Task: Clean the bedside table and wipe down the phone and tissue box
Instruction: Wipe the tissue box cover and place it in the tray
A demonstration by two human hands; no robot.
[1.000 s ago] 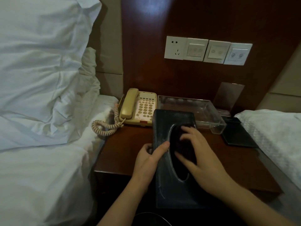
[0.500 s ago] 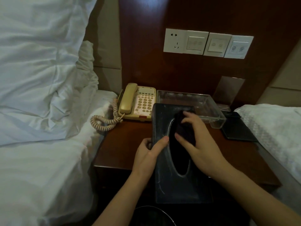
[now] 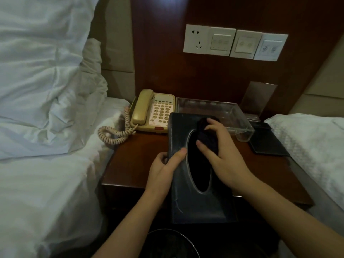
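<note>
Right hand (image 3: 221, 153) is pressing a dark cloth (image 3: 206, 135) onto the top of the tissue box (image 3: 178, 185), fingers curled over the wad up near the far end of the oval slot. Left hand (image 3: 165, 168) grips the box's left edge, thumb laid on the top face, fingers wrapped round the side.

Going big to small on what's around: white bedding (image 3: 46, 108) fills the whole left side, and another white-covered bed (image 3: 312, 142) sits on the right. Between them is the dark wood bedside table (image 3: 135, 159), with the tissue box hanging well out over its front edge toward the person. Behind the box is a clear plastic tray (image 3: 238, 116), touching or just about touching the box's far end, can't really tell. Beige phone (image 3: 154, 112) sits at the back left, its coiled cord (image 3: 115, 133) spilling off onto the sheet. A flat black pad (image 3: 268, 144) lies at the right, and a bin rim (image 3: 167, 243) shows below.

What could go wrong imo: so much of the box overhangs that if the left grip slackens while the right pushes down, it tips off toward the bin. A hard forward wipe could also shove the box into the tray, maybe the phone too. And the cloth could snag in that slot.
</note>
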